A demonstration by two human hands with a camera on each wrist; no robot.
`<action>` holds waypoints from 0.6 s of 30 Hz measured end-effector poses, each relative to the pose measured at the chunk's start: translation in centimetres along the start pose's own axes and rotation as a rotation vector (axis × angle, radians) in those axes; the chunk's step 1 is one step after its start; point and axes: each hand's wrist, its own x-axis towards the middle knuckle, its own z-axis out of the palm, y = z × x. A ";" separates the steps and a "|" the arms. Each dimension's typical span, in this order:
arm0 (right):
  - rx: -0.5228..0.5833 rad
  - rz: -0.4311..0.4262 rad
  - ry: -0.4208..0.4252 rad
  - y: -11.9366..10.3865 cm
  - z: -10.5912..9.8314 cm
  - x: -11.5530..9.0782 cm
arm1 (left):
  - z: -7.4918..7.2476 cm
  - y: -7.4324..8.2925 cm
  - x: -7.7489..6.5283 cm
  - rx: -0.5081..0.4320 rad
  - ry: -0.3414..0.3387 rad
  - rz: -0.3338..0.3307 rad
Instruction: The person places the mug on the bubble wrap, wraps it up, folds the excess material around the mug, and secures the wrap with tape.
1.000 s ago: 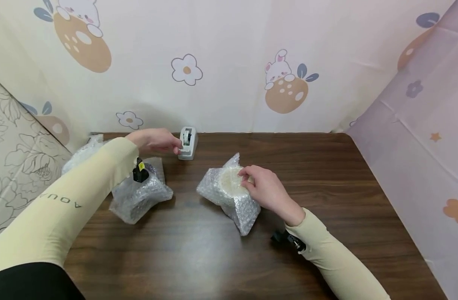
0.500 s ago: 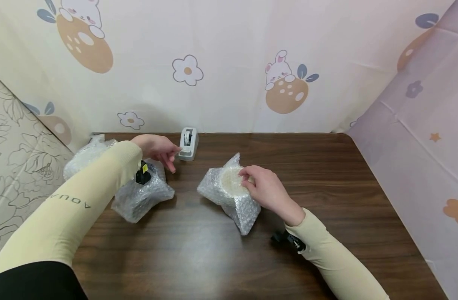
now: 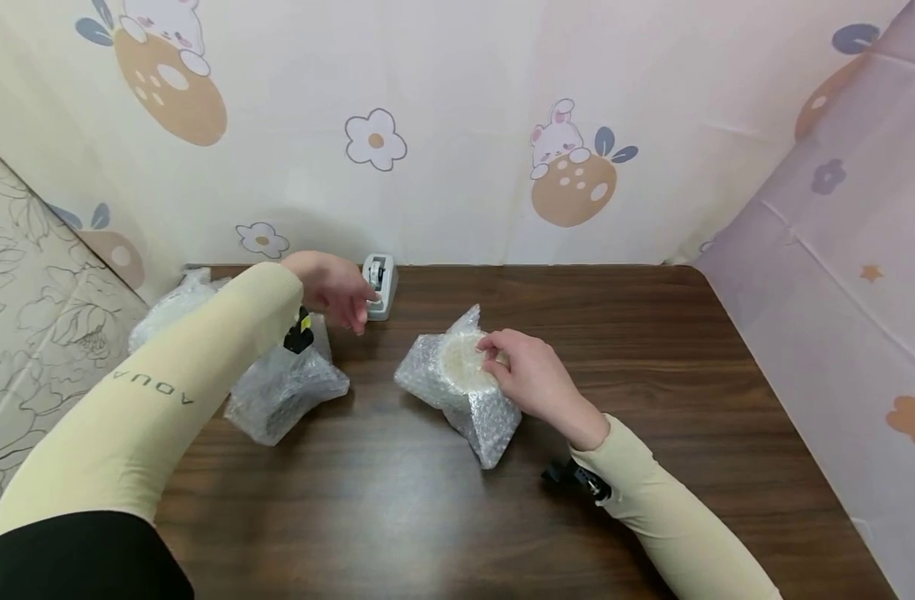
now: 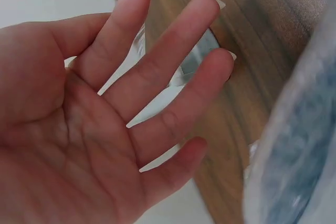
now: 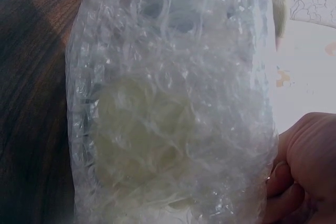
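At the table's back edge, a light grey tape dispenser (image 3: 382,287) stands partly behind my left hand (image 3: 336,290). That hand's fingers are spread and nearly straight in the left wrist view, where the dispenser (image 4: 191,59) shows between them; I cannot tell if a fingertip touches it. In the middle of the table lies a bubble-wrapped bundle (image 3: 446,375) with a pale round thing inside. My right hand (image 3: 536,379) pinches the bubble wrap at its top right with curled fingers. The right wrist view shows the wrap (image 5: 173,103) close up, with a yellowish round shape through it.
A second bubble-wrapped bundle (image 3: 285,392), with something dark in it, lies under my left forearm. Another clear-wrapped bundle (image 3: 176,304) sits at the back left corner. A printed cloth (image 3: 457,167) hangs behind the brown wooden table (image 3: 637,333).
My left hand first drew back from the dispenser and spread its fingers, then moved right and up so it overlaps the dispenser. The right hand and its bundle have stayed in place.
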 end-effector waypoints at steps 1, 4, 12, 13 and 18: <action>-0.001 0.000 0.002 0.0 0.0 0.0 | 0.0 0.0 0.3 -0.002 -0.011 -0.010; 0.002 0.001 0.006 0.0 0.1 0.0 | -0.3 -0.7 1.6 0.002 -0.036 -0.050; -0.009 -0.009 0.011 0.2 0.1 0.1 | -0.7 -0.9 1.9 0.019 -0.107 -0.144; -0.010 -0.008 0.012 0.2 0.1 0.1 | -0.7 -0.8 2.0 0.021 -0.110 -0.147; -0.007 -0.011 0.017 0.3 0.2 0.0 | -0.3 0.1 1.9 0.126 -0.075 -0.186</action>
